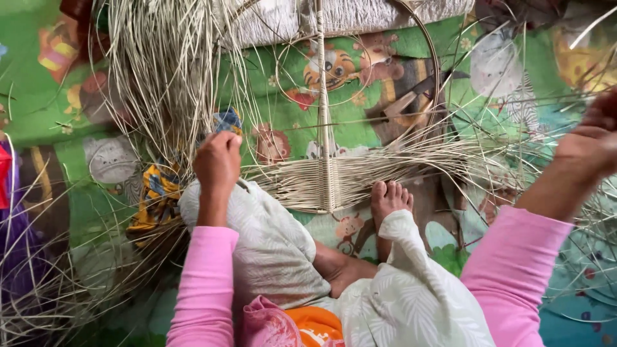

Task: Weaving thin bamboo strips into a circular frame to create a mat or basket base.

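Observation:
A half-woven basket frame of pale cane lies on the floor before my knees, with a central rib running up to a round hoop. My left hand is closed around cane strands at the weave's left end, near a loose bundle of canes. Out at the right edge my right hand is raised and gripping thin strands that lead back toward the weave. Both arms wear pink sleeves. My bare foot rests against the lower edge of the weave.
A green cartoon-print mat covers the floor. Loose cane strands spread across the left and right sides. A patterned cloth lies left of my knee. A grey woven mat sits at the top.

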